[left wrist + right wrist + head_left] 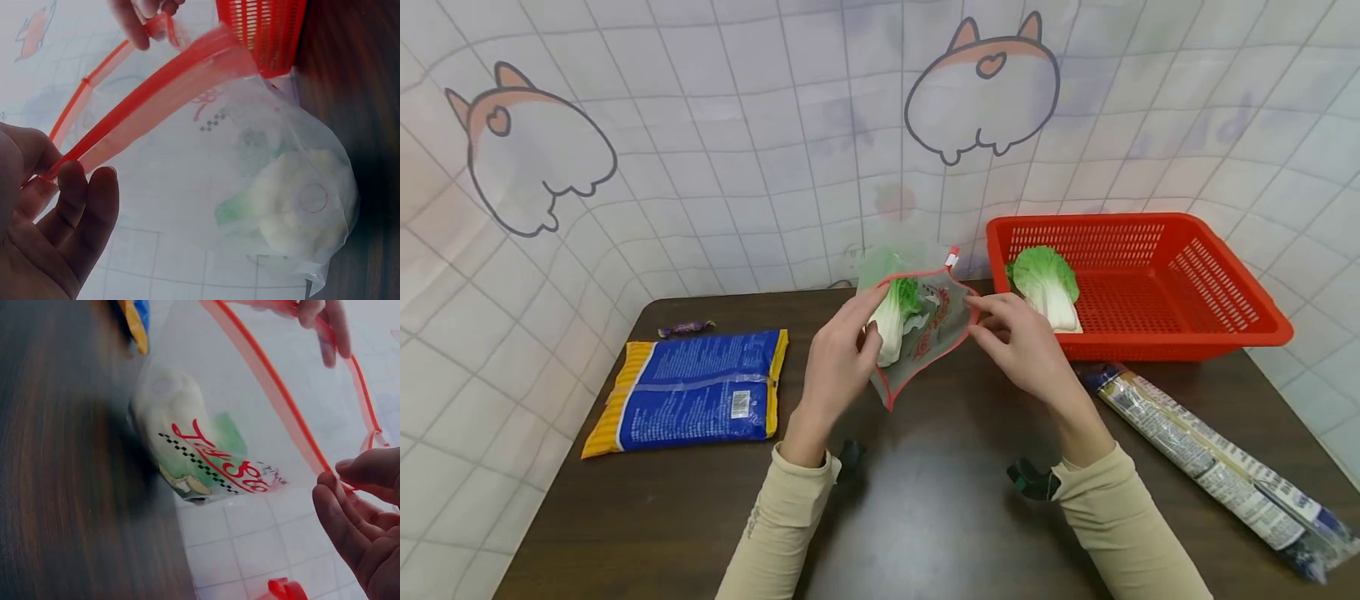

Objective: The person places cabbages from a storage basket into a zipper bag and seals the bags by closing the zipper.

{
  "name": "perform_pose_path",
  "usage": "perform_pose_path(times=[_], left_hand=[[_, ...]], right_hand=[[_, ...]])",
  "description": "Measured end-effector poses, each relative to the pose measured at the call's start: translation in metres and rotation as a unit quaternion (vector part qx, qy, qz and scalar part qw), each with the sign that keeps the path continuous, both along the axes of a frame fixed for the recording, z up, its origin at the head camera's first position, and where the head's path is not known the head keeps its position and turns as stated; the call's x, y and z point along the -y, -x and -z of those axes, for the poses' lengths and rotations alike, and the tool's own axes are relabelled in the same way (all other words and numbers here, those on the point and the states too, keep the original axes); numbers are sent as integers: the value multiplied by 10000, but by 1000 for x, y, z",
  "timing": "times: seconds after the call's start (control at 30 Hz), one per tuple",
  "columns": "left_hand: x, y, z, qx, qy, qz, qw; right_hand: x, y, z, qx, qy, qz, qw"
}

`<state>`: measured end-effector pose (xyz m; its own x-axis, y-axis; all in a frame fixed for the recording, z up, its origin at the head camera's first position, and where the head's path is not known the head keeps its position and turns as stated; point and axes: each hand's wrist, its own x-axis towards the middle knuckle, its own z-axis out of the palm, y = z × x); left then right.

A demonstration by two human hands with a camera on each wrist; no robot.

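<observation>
A clear zip bag (925,333) with a red zip edge is held wide at its mouth between both hands. My left hand (842,350) pinches the rim on the left, and my right hand (1018,342) pinches it on the right. Inside the bag is a cabbage (891,325) with a white stalk and green leaves; its pale base (306,203) shows low in the bag in the left wrist view. Red lettering (219,456) and a black checkered line are printed on the bag's side. The red and white slider (952,257) sits at the far corner of the rim.
A red plastic basket (1150,340) at the back right holds another cabbage (1047,283). In front of it lies a long clear-wrapped pack (1217,467). On the left are a blue and yellow packet (696,392) and a small purple-wrapped item (687,329). A tiled-print curtain (760,167) hangs behind the table.
</observation>
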<state>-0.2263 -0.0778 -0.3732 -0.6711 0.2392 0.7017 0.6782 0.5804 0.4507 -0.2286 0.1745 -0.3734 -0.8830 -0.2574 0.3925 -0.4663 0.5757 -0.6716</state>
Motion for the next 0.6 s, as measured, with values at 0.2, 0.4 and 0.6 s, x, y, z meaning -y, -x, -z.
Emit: perform_pose_path(times=[0.2, 0.4, 0.6], left_hand=[[-2, -1, 4, 84, -100, 206, 9997], [-1, 1, 8, 142, -267, 304, 9991], [1, 2, 6, 253, -285, 519, 9979]], right_hand=[[-6, 1, 8, 20, 102, 101, 9999], [-12, 4, 11, -173, 129, 218, 9995], [-16, 3, 11, 62, 273, 238, 9993]])
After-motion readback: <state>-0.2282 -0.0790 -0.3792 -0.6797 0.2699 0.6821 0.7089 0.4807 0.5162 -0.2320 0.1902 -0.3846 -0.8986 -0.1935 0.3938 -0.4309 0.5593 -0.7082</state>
